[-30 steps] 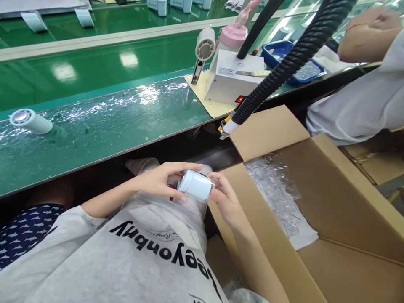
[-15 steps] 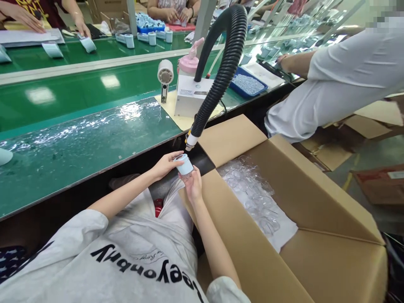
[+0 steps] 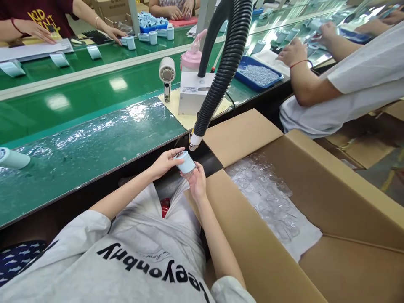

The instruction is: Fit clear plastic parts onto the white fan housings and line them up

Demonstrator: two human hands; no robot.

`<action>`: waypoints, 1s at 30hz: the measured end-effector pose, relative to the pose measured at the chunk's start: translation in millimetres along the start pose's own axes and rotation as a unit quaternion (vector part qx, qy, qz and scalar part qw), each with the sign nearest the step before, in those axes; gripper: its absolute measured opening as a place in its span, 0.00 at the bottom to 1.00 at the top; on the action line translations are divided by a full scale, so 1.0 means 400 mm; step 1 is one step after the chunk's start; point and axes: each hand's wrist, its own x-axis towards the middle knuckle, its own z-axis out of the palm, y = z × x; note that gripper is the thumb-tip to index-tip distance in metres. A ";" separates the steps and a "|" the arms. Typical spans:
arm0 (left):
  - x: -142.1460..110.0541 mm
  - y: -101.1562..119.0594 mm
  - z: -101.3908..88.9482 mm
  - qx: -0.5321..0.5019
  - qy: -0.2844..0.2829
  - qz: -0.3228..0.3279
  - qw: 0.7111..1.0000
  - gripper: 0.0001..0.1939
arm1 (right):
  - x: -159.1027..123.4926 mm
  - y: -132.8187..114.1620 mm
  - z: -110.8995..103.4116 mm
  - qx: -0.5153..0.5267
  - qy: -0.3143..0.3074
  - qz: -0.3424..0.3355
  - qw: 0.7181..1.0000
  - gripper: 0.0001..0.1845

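Note:
Between my two hands is a light blue cylinder [image 3: 185, 163] with an open, ringed upper end, tilted just below the nozzle [image 3: 193, 143] of a black corrugated hose [image 3: 221, 71]. My left hand [image 3: 168, 163] grips its upper left side with thumb and fingers. My right hand [image 3: 197, 182] holds its lower end, where a clear plastic piece [image 3: 188, 174] shows at the fingertips. How that piece joins the cylinder is partly hidden by my fingers.
To my right stands an open cardboard box [image 3: 252, 227] with clear plastic parts [image 3: 268, 198]. A hand-held fan [image 3: 167, 73], white machine [image 3: 192, 97] and blue tray of pellets [image 3: 259, 75] stand on the green bench [image 3: 94, 147]. A co-worker's arm [image 3: 303, 84] is at right.
My hands keep the cylinder under the nozzle with little movement. The view has shifted slightly. At left, a light blue part has come further into view; the right co-worker's arms have moved.

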 end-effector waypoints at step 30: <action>-0.358 0.126 -0.001 0.177 -0.184 0.091 0.963 0.35 | -0.261 -0.277 0.054 -0.185 -0.209 0.062 0.958 0.26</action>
